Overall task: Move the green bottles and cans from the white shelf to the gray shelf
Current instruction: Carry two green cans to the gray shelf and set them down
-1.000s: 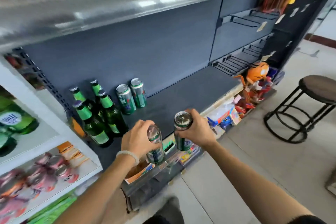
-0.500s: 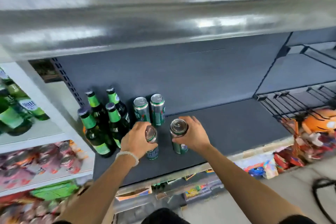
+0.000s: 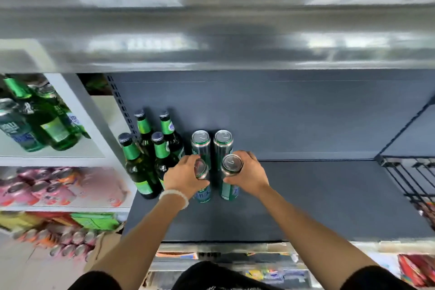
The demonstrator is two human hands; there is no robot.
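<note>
On the gray shelf [image 3: 306, 195], front of the left-hand cluster: my left hand [image 3: 182, 178] is wrapped around one green can [image 3: 202, 192], and my right hand [image 3: 247, 175] is wrapped around a second green can [image 3: 229, 179]. Both appear to stand with their bases on or just at the shelf surface; contact is not certain from this angle.

Layout: two cans [image 3: 211, 146] stand at the back, directly behind the pair in hand. Four green bottles [image 3: 150, 150] stand just left of them, the nearest touching or nearly touching my left knuckles.

Judgement: the step is set-down and release, forming a second row of cans.

Notes for doing it well:
- Confirm both bases sit flat before loosening; a can let go while tilted would likely tip into the back row.
- Keep each front can in line with the one behind it, close but not pressed.
- Open the left fingers outward carefully; the bottles are tall and narrow, easily knocked by a wrist swing.
- Withdraw both hands straight back toward me and low, since the upper shelf [image 3: 211, 30] overhangs.

More green bottles and a can [image 3: 42, 120] remain on the white shelf [image 3: 58, 160], so the task is incomplete.
</note>
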